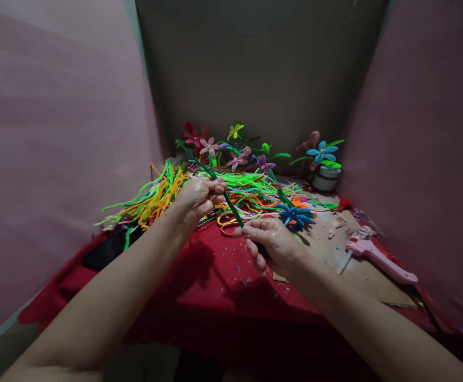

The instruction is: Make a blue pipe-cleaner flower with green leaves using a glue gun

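A dark green pipe cleaner (234,209) stretches slantwise between my two hands above the red cloth. My left hand (202,197) pinches it partway along, and its upper part runs on beyond the fingers toward the back left. Lower and to the right, my right hand (269,241) grips the other end between thumb and forefinger, the remaining fingers curled loosely. Just behind my right hand lies a blue pipe-cleaner flower (296,216). The handles of red and yellow scissors (227,227) show between the hands; their blades are hidden.
Loose pipe cleaners (251,185) in many colours pile across the table. Finished flowers (209,146) stand behind, with a blue one (322,152) by a white jar (326,179). A pink glue gun (382,261) rests on cardboard (358,281) at right. A dark flat object (110,249) lies left. Walls enclose three sides.
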`<state>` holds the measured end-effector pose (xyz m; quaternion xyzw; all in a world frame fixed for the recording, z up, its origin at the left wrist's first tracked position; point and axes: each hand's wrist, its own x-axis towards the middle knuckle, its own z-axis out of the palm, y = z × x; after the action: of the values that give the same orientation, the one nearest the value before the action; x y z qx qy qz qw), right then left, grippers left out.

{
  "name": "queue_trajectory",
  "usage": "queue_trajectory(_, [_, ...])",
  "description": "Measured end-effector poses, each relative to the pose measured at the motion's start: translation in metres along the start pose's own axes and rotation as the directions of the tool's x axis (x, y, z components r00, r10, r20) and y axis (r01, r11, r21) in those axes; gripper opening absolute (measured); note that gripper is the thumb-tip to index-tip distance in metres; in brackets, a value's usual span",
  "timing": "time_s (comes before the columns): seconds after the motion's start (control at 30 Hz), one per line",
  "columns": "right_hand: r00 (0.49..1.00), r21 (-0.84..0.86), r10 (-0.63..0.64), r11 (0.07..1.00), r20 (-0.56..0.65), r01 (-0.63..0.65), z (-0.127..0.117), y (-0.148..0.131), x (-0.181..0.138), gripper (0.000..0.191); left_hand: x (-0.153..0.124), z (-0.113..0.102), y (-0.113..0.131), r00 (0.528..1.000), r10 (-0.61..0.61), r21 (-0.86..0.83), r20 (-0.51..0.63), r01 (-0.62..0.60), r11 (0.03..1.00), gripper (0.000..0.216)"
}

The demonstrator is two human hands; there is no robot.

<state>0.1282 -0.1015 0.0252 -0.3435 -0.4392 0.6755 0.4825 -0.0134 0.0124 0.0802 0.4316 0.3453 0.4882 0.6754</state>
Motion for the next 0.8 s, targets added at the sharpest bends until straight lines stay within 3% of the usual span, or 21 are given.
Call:
queue_trajectory(0.23, [0.999, -0.036, 0.047, 0.998, 0.026, -0.046, -0.014, 0.002, -0.007, 0.024, 0.000, -0.005, -0.010, 0.992, 0.027, 0.081, 0.120, -0.037, 0.996, 0.010])
queue_trajectory(0.5, [0.992, 0.048, 0.017, 0.999, 0.124, -0.023, -0.025, -0.010, 0.008, 0.022, -0.014, 0.005, -0.020, 0.978, 0.084, 0.239, 0.192, -0.129, 0.962, 0.017])
queue_trajectory(0.63, [0.998, 0.137, -0.056, 0.989, -0.005, 0.056, -0.022, -0.015, 0.031, 0.012, -0.021, 0.015, -0.025, 0.979, 0.043, 0.224, 0.199, -0.088, 0.970, 0.016])
queue_trajectory(0.8, [0.992, 0.225, 0.005, 0.974, -0.129, 0.024, -0.027, -0.010, 0.052, 0.002, -0.013, 0.015, -0.032, 0.985, -0.010, 0.199, 0.174, -0.025, 0.980, 0.022])
